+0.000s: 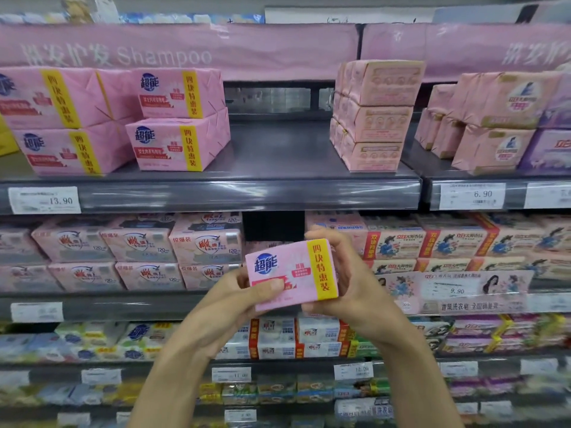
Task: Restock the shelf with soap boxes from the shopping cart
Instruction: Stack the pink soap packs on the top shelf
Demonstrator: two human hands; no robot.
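A pink soap box (289, 273) with a blue logo and a yellow band is held up in front of the second shelf. My left hand (244, 296) grips its left end, thumb across the front. My right hand (346, 273) grips its right end, fingers curled over the top edge. Matching pink soap boxes (177, 118) stand stacked two high on the dark top shelf (278, 156), to the upper left of the held box. A wide bare gap lies on that shelf to the right of them. The shopping cart is out of view.
Peach-coloured soap packs (374, 115) are stacked at the gap's right side. More pink and purple packs (494, 118) fill the neighbouring shelf bay. Lower shelves are full of other soap packs (139, 251). Price tags (44, 199) line the shelf edges.
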